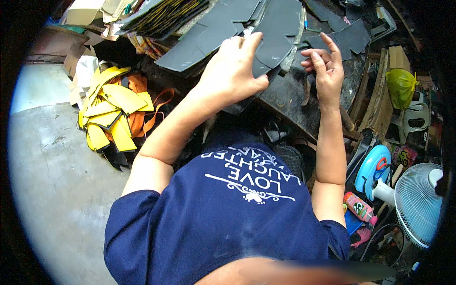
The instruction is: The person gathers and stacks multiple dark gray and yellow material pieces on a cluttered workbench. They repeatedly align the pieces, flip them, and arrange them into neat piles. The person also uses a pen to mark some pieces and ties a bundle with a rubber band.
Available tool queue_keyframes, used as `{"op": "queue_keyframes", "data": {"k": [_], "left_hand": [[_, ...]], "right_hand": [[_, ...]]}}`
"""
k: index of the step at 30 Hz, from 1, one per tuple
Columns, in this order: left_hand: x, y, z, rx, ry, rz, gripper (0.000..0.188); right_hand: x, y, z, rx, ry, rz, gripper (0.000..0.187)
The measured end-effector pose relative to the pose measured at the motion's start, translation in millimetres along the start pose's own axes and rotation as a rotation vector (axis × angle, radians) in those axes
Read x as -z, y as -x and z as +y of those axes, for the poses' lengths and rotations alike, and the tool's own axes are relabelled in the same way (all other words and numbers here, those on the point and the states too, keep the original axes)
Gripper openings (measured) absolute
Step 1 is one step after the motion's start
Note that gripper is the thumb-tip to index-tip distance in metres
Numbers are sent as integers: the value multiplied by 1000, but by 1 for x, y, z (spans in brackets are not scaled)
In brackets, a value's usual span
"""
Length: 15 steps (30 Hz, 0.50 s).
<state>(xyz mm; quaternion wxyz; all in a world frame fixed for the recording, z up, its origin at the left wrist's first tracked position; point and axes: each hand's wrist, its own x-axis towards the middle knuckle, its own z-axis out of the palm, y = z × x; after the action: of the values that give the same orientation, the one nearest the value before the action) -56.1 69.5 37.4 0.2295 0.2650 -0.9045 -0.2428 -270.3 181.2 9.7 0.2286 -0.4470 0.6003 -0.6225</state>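
Observation:
My left hand (232,71) is over the dark grey cut sheets (194,45) on the worktable, its thumb stretched away from the fingers. Some of its fingertips are hidden behind the hand, and I see nothing held in it. A bit of white (248,31) shows just beyond those fingers. To the right, my right hand (327,69) is raised over the dark table top (294,97). Its index finger points away, the others are loosely bent and apart, and nothing shows in them. Another notched dark sheet (354,40) lies just beyond this hand.
A stack of black pieces with yellow edges (166,19) stands at the far left of the table. Yellow cut pieces (111,109) are heaped by an orange bag (138,88) at left. At right are a fan (415,199), a bottle (359,206) and a yellow plastic bag (400,88).

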Motion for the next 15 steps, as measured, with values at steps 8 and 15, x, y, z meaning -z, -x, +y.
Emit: {"op": "queue_keyframes", "data": {"k": [8, 15], "left_hand": [[48, -22, -12, 111, 926, 260, 71], [86, -10, -13, -107, 975, 490, 69]], "right_hand": [[0, -1, -5, -35, -34, 58, 47], [0, 0, -4, 6, -49, 69, 47]]}}
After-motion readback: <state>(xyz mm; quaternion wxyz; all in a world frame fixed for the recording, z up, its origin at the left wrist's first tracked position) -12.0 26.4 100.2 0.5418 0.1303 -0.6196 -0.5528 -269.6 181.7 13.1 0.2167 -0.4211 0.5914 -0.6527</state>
